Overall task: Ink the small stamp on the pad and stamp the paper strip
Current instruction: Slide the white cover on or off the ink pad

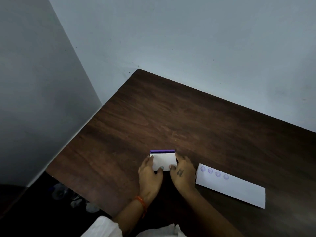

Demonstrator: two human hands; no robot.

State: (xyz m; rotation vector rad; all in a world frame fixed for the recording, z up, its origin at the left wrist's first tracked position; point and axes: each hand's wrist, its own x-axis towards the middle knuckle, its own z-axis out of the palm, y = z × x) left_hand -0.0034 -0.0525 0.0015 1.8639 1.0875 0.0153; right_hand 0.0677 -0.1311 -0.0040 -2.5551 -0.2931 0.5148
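The ink pad (163, 160) sits on the dark wooden table (171, 120). It is a small box with a white lid and a purple strip showing along its far edge. My left hand (149, 177) grips its left side and my right hand (183, 173) grips its right side, both thumbs on the lid's near edge. To the right lies the white paper strip (236, 187), with several round purple stamp marks along its left part. The small stamp is not in view.
The table's far corner meets a pale wall (188, 40); a grey panel (34, 100) stands to the left. Dim objects lie on the floor (68, 195) below the table's left edge. An orange thread is on my left wrist.
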